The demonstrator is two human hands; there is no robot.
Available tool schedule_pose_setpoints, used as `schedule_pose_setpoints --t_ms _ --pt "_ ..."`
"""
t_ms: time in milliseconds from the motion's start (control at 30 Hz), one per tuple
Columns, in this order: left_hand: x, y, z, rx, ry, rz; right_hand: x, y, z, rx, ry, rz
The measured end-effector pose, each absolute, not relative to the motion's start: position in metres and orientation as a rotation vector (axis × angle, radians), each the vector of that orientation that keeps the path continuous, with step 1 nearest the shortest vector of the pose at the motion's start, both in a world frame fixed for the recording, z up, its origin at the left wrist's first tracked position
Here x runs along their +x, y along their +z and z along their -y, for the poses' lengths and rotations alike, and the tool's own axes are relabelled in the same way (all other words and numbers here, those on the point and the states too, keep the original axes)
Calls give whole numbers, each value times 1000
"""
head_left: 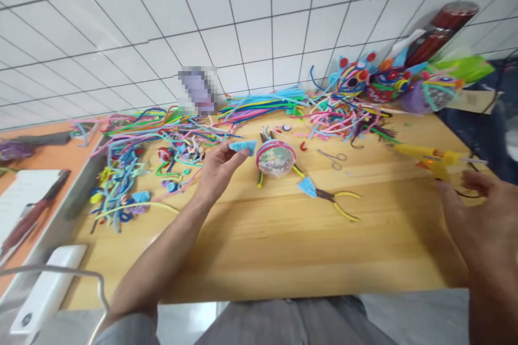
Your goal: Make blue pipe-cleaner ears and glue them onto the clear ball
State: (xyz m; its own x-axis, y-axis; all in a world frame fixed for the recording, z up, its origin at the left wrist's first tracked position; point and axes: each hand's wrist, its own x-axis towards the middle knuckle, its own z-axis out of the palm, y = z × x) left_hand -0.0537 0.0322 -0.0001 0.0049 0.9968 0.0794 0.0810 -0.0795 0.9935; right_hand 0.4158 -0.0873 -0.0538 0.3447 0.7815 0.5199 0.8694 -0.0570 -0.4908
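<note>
My left hand (pixel 218 167) pinches a small light-blue triangular piece (pixel 243 146) between thumb and fingers. Just right of it, a clear round ball (pixel 275 159) banded with pink and blue strips sits on the table. My right hand (pixel 479 215) is at the right edge, thumb and fingers apart, beside a yellow glue gun (pixel 433 159) whose nozzle points left. Its thumb tip appears close to the gun's handle; contact is unclear. A second light-blue piece (pixel 307 187) lies by the jaws of yellow-handled pliers (pixel 343 202).
Small scissors (pixel 334 158) lie right of the ball. Colourful pipe cleaners (pixel 263 105) are heaped along the tiled wall, with more at left (pixel 119 188). Decorated balls (pixel 352 78) stand back right. A phone (pixel 198 91) leans on the wall; a white box (pixel 50 285) is front left.
</note>
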Motion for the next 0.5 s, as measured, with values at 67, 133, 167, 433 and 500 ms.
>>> schedule_pose_setpoints --t_ms 67,133,167,433,500 --pt "-52 5 -33 1336 1206 -1244 385 -45 91 -1924 -190 1505" --pt "-51 7 -35 1347 1205 -1241 347 -36 81 -1738 -69 1700" --pt "-51 7 -36 1354 1205 -1235 327 -32 71 -1612 -33 1775" --pt "-55 -1 -42 1392 1114 -1180 200 -20 -8 -1247 347 1959" --pt "-56 -2 -43 1409 1108 -1161 184 -24 -14 -1222 360 1977"
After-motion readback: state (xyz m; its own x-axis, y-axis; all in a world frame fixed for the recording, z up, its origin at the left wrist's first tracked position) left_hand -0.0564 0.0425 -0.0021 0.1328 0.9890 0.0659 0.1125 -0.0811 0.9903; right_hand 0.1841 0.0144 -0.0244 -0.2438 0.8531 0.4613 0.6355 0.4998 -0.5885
